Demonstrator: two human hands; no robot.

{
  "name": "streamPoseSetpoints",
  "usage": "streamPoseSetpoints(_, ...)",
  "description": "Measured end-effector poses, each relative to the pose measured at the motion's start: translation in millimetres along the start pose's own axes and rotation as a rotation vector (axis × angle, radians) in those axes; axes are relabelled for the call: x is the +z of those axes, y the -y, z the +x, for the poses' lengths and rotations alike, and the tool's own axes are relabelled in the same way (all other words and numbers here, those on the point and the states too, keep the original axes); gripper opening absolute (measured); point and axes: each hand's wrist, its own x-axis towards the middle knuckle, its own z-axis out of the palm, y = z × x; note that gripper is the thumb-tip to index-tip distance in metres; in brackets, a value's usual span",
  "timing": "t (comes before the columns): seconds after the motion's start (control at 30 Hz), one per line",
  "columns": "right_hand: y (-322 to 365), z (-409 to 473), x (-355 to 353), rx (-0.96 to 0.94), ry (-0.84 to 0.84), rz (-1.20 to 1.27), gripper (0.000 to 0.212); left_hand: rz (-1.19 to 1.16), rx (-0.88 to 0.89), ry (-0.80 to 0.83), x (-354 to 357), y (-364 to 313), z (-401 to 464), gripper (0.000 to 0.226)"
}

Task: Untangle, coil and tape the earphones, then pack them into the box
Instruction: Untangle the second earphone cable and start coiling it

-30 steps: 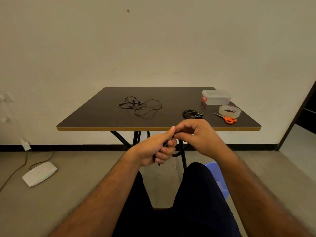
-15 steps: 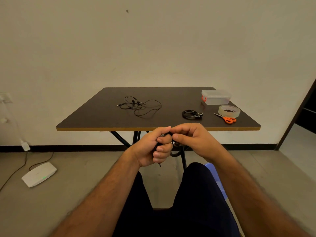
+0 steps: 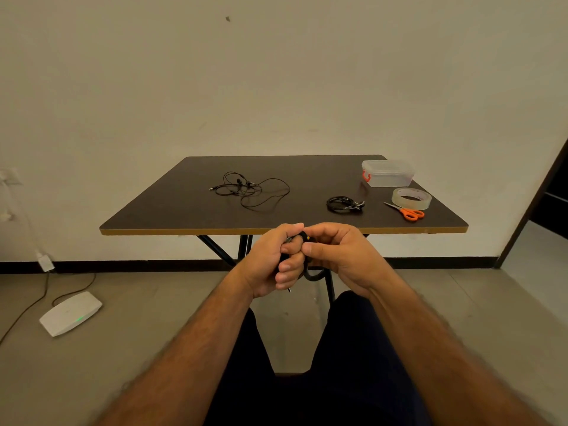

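Black earphones (image 3: 302,241) gripped between left hand (image 3: 270,262) and right hand (image 3: 341,256)

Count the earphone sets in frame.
3. A tangled set lies mid-table, a coiled set sits left of the scissors, and a third set is gripped by the left hand and right hand. The closed box could hide more.

held earphones (image 3: 302,241) mostly hidden by fingers, forearms blurred, doorway (image 3: 550,195) cut off
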Motion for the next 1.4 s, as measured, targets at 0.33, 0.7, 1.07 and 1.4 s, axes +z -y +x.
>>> streamPoseSetpoints(0.33, -1, 6, 5, -0.064, -0.11, -0.109, 0.02, 0.2, 0.118, -0.24, 11, 2, 4, 0.056)
streamPoseSetpoints(0.7, -5, 6, 10, -0.065, -0.192, -0.081, 0.031, 0.114, 0.132, -0.366, 3, 2, 7, 0.049)
streamPoseSetpoints(1.07, -4, 1, 11, -0.174, -0.244, -0.233, 0.014, -0.023, 0.141, -0.378, 8, -2, 8, 0.051)
streamPoseSetpoints(1.4, -4, 2, 13, -0.066, -0.268, -0.245, 0.025, 0.08, 0.166, -0.447, 10, -5, 6, 0.05)
